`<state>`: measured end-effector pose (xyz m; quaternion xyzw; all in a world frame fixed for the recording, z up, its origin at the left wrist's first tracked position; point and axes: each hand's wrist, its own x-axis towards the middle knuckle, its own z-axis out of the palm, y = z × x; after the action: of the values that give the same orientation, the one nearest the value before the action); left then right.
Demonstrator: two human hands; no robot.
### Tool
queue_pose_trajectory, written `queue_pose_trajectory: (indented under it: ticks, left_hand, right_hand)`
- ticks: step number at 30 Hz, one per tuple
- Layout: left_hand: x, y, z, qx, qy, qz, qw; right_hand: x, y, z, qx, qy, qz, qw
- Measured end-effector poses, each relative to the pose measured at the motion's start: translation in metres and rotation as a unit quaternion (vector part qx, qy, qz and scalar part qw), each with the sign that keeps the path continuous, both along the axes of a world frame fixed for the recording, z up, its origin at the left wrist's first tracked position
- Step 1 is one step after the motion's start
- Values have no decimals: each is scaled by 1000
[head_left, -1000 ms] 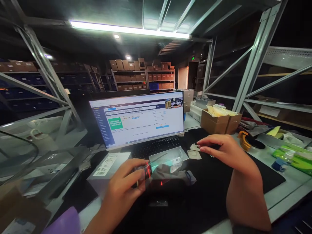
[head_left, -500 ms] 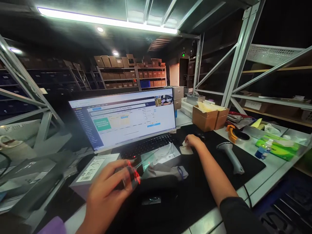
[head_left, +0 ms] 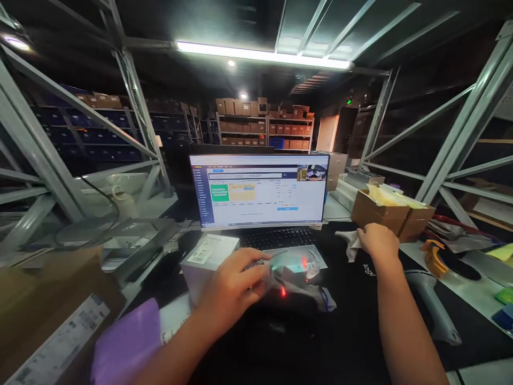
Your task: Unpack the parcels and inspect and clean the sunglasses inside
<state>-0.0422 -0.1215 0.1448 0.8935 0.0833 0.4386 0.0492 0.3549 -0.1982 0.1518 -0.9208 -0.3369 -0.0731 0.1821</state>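
Observation:
My left hand [head_left: 242, 280] is closed in a pinch on a crinkled clear plastic bag [head_left: 276, 270]; its contents are blurred. Red light spots fall on and around the bag. Under and beyond it lies an open white box [head_left: 318, 256], with a grey cloth pouch [head_left: 323, 297] with a blue cord in front. A closed white box [head_left: 212, 254] with a label stands left of that hand. My right hand [head_left: 380, 243], fingers closed, grips a limp pale piece of cloth [head_left: 349, 246] above the black desk mat.
A monitor [head_left: 260, 198] and keyboard [head_left: 280, 237] stand behind the boxes. At right are a barcode scanner [head_left: 433, 305], a tape dispenser [head_left: 438, 259] and cardboard boxes [head_left: 377, 211]. A purple package [head_left: 128, 342] and a large carton [head_left: 52, 315] sit at left.
My view has turned left. My right hand has lifted the pale cloth off the mat and moved it right. My left hand has carried the clear bag in over the open white box.

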Motion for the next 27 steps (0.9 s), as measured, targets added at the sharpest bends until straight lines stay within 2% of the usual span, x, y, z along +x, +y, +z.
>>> queue_pose_trajectory:
  ticks: [3, 5, 8, 10, 11, 12, 15, 17, 20, 21, 22, 23, 27]
  left_hand:
    - [-2, 1, 0, -12, 19, 0, 1000]
    - [-4, 1, 1, -15, 25, -2, 1000]
    - [-5, 2, 3, -16, 42, -7, 999]
    - [-5, 3, 4, -16, 63, -14, 998]
    - [-5, 3, 4, -15, 73, -17, 997]
    - [-5, 3, 5, -15, 80, -21, 996]
    - [-5, 1, 7, -28, 100, -31, 994]
    - [-5, -1, 10, -37, 119, -34, 992]
    - [-6, -2, 13, -28, 148, -28, 988]
    - [-6, -2, 14, -18, 154, -23, 988]
    - [-5, -3, 14, -1, 157, -18, 988]
    - [-3, -3, 13, 19, 157, -12, 987]
    - [5, -5, 9, 122, 149, -3, 981]
  right_hand:
    - [-20, -1, 9, 68, 36, 82, 994]
    - [-44, 1, 13, 116, 70, 158, 978]
    - [-94, 0, 15, 171, 119, 268, 941]
    - [-128, -9, 16, 187, 163, 343, 906]
    - [-142, -15, 16, 190, 202, 392, 877]
    - [-154, -22, 17, 189, 257, 446, 836]
    - [-166, -40, 20, 173, 416, 557, 698]
    - [-162, -46, 23, 152, 464, 586, 647]
    - [-156, -42, 23, 99, 507, 610, 600]
    - [-157, -40, 22, 93, 520, 607, 594]
    - [-160, -37, 20, 100, 523, 598, 599]
    - [-165, -35, 18, 117, 510, 587, 618]
    - [-190, -30, 7, 193, 325, 541, 752]
